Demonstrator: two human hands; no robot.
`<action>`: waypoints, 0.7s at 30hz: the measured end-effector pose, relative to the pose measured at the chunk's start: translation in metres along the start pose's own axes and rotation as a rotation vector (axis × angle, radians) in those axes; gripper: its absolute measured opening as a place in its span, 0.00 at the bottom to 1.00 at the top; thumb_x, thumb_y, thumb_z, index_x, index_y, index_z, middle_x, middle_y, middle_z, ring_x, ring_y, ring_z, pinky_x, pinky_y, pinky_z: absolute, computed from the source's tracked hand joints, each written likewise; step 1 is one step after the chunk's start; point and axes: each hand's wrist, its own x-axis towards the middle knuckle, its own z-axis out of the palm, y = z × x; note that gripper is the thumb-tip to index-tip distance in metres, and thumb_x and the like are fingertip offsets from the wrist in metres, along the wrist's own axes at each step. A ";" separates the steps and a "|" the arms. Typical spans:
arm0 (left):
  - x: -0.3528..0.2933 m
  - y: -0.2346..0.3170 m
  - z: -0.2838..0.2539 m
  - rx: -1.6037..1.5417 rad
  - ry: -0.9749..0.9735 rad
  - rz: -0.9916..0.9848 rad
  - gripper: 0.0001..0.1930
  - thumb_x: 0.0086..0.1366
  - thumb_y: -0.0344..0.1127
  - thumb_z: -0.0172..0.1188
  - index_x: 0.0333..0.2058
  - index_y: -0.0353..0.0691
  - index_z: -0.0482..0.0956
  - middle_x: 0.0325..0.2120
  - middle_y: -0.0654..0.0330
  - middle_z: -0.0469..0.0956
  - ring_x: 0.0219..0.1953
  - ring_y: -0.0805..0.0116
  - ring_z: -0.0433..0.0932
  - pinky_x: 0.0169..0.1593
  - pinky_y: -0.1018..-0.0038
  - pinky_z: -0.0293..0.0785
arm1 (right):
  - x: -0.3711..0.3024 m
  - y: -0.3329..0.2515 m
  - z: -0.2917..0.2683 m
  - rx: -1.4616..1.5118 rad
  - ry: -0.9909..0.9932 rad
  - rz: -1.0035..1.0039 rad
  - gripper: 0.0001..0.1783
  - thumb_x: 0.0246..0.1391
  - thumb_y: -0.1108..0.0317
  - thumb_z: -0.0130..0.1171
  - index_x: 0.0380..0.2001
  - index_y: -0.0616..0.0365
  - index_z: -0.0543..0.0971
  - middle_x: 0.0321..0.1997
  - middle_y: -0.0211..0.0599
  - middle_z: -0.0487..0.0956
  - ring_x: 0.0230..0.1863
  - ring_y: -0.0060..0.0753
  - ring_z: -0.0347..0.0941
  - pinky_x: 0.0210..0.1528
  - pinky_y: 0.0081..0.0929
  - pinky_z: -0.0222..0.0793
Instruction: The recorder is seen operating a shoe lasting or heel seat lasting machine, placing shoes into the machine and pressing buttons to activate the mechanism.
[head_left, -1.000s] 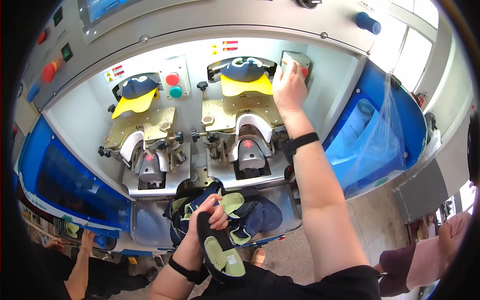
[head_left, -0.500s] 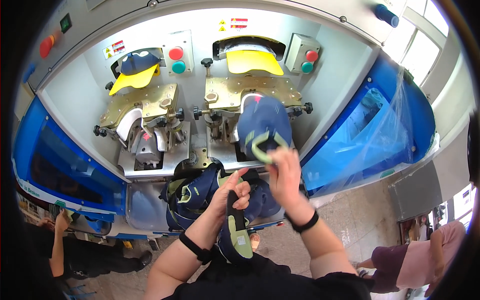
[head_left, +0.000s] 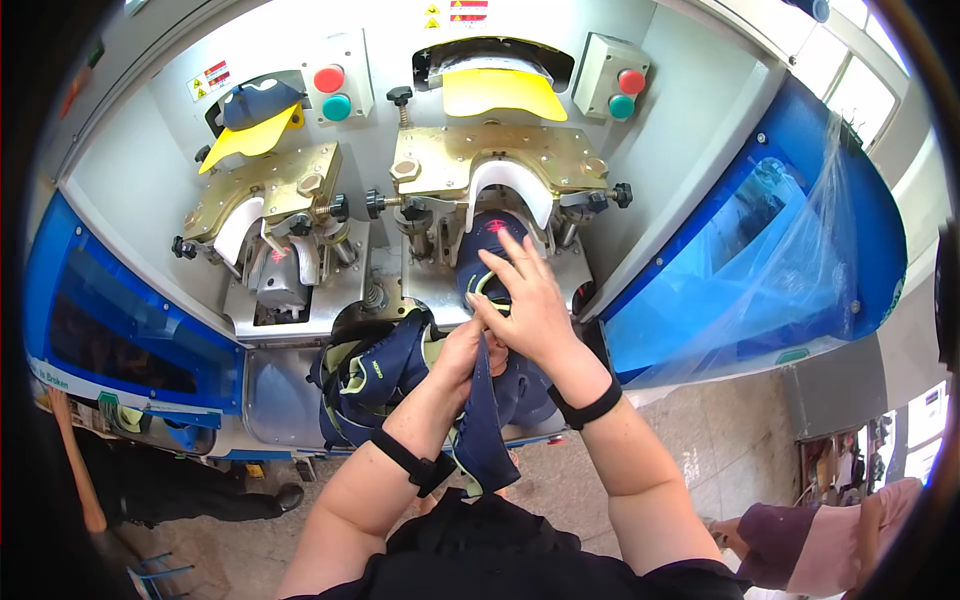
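Left hand [head_left: 460, 352] clutches a hanging shoe [head_left: 484, 430], forearm slanting inward; right hand [head_left: 530, 305] is unclenched, fingers spread over a second shoe [head_left: 477, 258] at the machine [head_left: 455, 155]

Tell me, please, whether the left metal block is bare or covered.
Bare: the left metal block shows its grey top; a navy shoe by the right hand sits at the other press.

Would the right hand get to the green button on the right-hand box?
Probably yes. The right hand is at a navy shoe upper; nothing covers the green button, though the hand would have to clear the brass-coloured plate.
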 end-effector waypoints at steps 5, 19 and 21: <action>0.002 -0.003 -0.001 0.006 0.071 -0.043 0.28 0.71 0.61 0.43 0.27 0.41 0.71 0.12 0.66 0.64 0.10 0.75 0.59 0.17 0.77 0.54 | -0.006 0.013 0.014 0.099 -0.136 0.106 0.28 0.50 0.52 0.63 0.52 0.53 0.77 0.61 0.48 0.72 0.64 0.63 0.63 0.65 0.49 0.60; -0.001 0.000 0.010 0.014 0.199 -0.042 0.25 0.73 0.57 0.43 0.28 0.41 0.70 0.13 0.64 0.66 0.10 0.75 0.60 0.16 0.78 0.53 | -0.006 0.010 0.015 0.074 -0.120 0.107 0.24 0.52 0.55 0.62 0.50 0.53 0.77 0.59 0.47 0.73 0.63 0.61 0.64 0.65 0.45 0.61; 0.000 0.001 0.012 0.031 0.215 -0.044 0.24 0.73 0.57 0.44 0.29 0.42 0.71 0.14 0.64 0.67 0.10 0.75 0.60 0.16 0.78 0.53 | -0.006 0.011 0.014 0.066 -0.121 0.103 0.24 0.52 0.55 0.62 0.51 0.53 0.77 0.60 0.47 0.73 0.63 0.61 0.64 0.65 0.45 0.61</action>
